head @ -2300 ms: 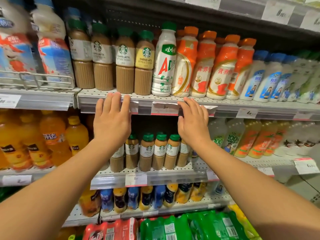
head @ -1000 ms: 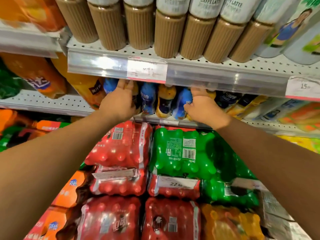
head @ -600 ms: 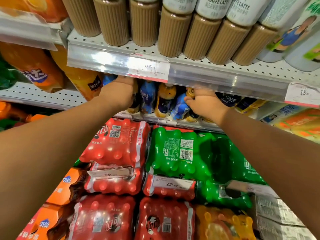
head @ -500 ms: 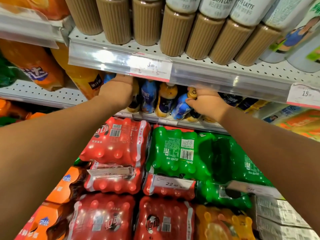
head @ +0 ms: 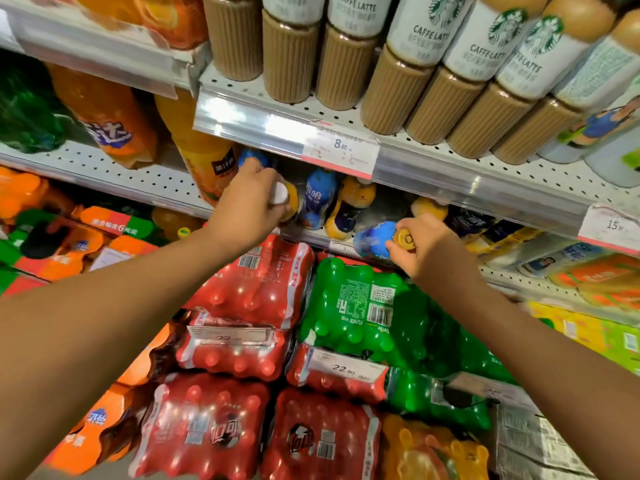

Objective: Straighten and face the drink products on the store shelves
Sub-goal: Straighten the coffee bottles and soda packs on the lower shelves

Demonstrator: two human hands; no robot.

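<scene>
A row of small blue and yellow drink bottles (head: 320,199) stands on a low shelf under the latte shelf (head: 433,168). My left hand (head: 247,206) grips the top of a yellow bottle with a white cap (head: 291,200) at the left of that row. My right hand (head: 427,245) holds a blue bottle with a gold cap (head: 375,239), tipped forward at the shelf's front edge. Behind it a gap shows in the row, with further yellow and dark bottles (head: 464,220) to the right.
Caffe latte bottles (head: 433,64) line the shelf just above my hands, with a price strip (head: 341,152) overhanging. Large orange soda bottles (head: 107,116) stand at left. Shrink-wrapped red (head: 256,282) and green packs (head: 360,306) are stacked below.
The camera has dropped from the upper shelves to the low one. Both hands came out from under the shelf; my right hand has drawn the blue bottle forward and tipped it, my left now holds a white-capped bottle.
</scene>
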